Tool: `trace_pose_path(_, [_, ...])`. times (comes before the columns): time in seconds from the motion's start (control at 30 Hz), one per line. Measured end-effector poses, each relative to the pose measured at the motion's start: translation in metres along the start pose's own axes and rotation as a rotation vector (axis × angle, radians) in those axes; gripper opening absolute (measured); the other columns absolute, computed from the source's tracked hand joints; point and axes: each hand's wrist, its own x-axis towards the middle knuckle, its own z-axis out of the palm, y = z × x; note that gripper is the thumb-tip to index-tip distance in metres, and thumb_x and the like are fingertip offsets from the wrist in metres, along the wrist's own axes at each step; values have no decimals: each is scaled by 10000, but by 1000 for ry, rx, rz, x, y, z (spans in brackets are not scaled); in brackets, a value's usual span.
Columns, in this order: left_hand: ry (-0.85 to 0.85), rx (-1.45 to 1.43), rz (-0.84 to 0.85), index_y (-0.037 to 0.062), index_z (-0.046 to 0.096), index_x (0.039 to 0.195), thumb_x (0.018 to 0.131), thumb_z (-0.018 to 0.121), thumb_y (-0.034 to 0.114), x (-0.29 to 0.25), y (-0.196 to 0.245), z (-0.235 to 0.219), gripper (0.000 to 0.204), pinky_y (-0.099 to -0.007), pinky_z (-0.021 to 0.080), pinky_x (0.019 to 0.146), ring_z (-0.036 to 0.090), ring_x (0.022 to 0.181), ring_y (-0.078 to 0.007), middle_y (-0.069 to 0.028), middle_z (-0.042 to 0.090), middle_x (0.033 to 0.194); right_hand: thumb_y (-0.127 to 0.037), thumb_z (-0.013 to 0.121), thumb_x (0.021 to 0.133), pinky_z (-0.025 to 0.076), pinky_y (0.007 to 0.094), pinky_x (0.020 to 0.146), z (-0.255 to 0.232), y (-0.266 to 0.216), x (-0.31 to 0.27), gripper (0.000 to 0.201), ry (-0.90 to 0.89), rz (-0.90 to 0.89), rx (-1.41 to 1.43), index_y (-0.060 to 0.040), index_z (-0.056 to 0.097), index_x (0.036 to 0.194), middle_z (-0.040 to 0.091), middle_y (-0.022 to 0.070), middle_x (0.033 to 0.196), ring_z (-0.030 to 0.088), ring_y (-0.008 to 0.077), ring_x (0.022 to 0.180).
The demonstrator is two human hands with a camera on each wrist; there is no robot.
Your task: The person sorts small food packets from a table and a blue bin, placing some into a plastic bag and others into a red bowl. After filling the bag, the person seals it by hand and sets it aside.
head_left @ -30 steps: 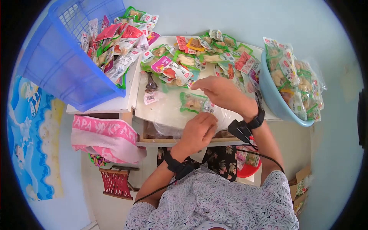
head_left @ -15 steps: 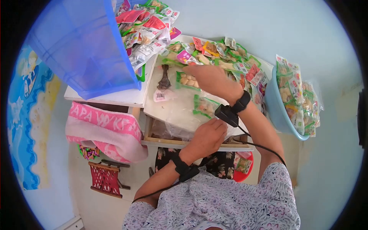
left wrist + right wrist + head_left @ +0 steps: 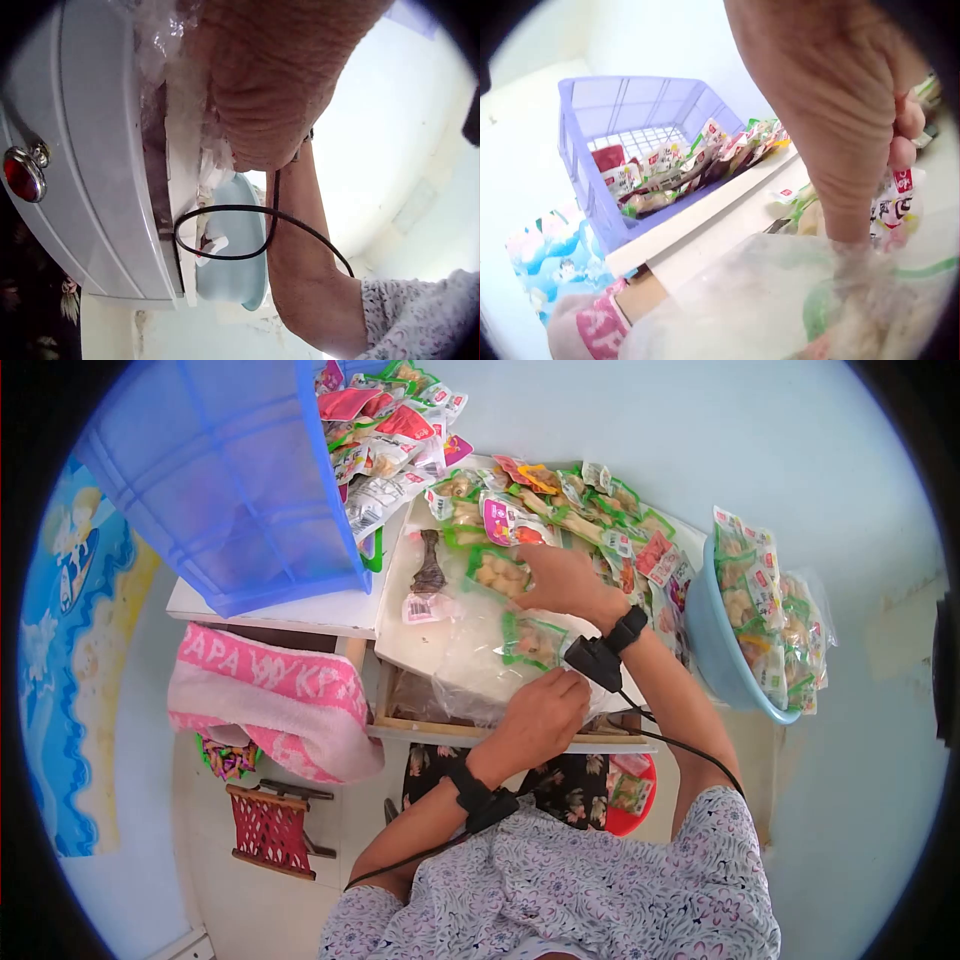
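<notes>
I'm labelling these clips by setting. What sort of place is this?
Probably a home or small workshop where snacks are packed by hand. Sealed snack packets lie heaped on a small white table, more spill from a blue crate and fill a basin, and one lies in a clear bag.

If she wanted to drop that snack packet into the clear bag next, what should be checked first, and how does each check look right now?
1. Right hand has a packet: ok, its fingers pinch a green-edged snack packet.
2. Left hand holds the clear plastic bag at the table's near edge: ok.
3. Bag mouth held open: cannot tell, the hand hides it.
4. Bag has room: ok, only one green packet shows through it.
5. Path from packet to bag free: ok, they lie close together with nothing between.
6. Blue basket stable: cannot tell, it lies tipped with packets spilling out.
</notes>
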Motion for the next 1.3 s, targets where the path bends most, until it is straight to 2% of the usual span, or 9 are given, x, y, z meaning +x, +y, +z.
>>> trace_pose_path(0.2, [51, -30, -13, 15, 627, 971, 870, 658, 44, 2, 2, 2, 110, -445, 541, 827, 650, 982, -365, -136, 671, 1039, -374, 867, 701, 475, 408, 636, -35, 15, -18, 434, 22, 246, 126, -29, 686, 892, 681, 114, 799, 618, 276, 696])
trace_pose_path(0.33, [59, 0, 8, 16, 628, 958, 862, 672, 35, 5, 3, 1, 107, -449, 538, 805, 657, 957, -376, -139, 681, 1027, -247, 829, 781, 475, 388, 636, -32, 44, -45, 322, 157, 132, 227, -7, 674, 931, 681, 124, 802, 610, 252, 685])
trace_pose_path(0.43, [47, -6, -2, 16, 634, 959, 853, 682, 29, 7, 5, 0, 118, -444, 537, 806, 657, 953, -375, -132, 686, 1015, -182, 796, 811, 493, 365, 659, -37, 37, -73, 260, 253, 253, 367, 1, 673, 949, 679, 135, 805, 621, 236, 703])
trace_pose_path(0.57, [67, -10, -22, 20, 648, 956, 845, 690, -6, 6, 7, 2, 121, -412, 543, 808, 663, 956, -351, -131, 687, 1002, -111, 753, 923, 489, 300, 624, -53, 22, -134, 168, 564, 201, 749, -21, 626, 987, 617, 12, 801, 605, 109, 756])
trace_pose_path(0.67, [88, -85, -158, 12, 649, 949, 881, 684, -23, 3, 17, 3, 84, -357, 541, 794, 671, 919, -289, -128, 688, 1010, -84, 736, 965, 440, 223, 620, -57, 5, -190, 137, 769, 358, 937, -23, 617, 995, 563, -40, 843, 541, 40, 798])
trace_pose_path(0.87, [259, -189, -220, 0, 648, 1018, 959, 655, -6, 3, 36, 10, 60, -302, 521, 778, 631, 863, -173, -123, 693, 1091, -98, 749, 963, 392, 194, 632, -33, -11, -261, 134, 846, 664, 1072, -39, 633, 994, 575, -50, 831, 508, 14, 750])
trace_pose_path(1.0, [304, -82, -150, 0, 643, 1045, 968, 648, -6, 11, 48, 13, 77, -286, 509, 766, 603, 832, -149, -136, 693, 1131, -108, 764, 937, 393, 222, 619, -27, -18, -259, 148, 812, 632, 1163, -28, 646, 976, 581, -49, 822, 490, 30, 719])
trace_pose_path(1.2, [355, -11, -115, -3, 645, 1055, 975, 658, 13, 20, 57, 13, 83, -279, 502, 754, 595, 826, -150, -142, 693, 1147, -149, 750, 909, 420, 304, 598, -47, -13, -250, 157, 349, 500, 868, -22, 676, 966, 586, 28, 765, 482, 107, 658])
trace_pose_path(1.3, [357, 24, -92, -3, 648, 1062, 974, 662, 17, 24, 64, 19, 92, -285, 508, 753, 605, 857, -167, -144, 695, 1147, -150, 744, 910, 426, 325, 592, -58, -14, -237, 170, 393, 420, 840, -4, 678, 967, 605, 68, 741, 507, 110, 657])
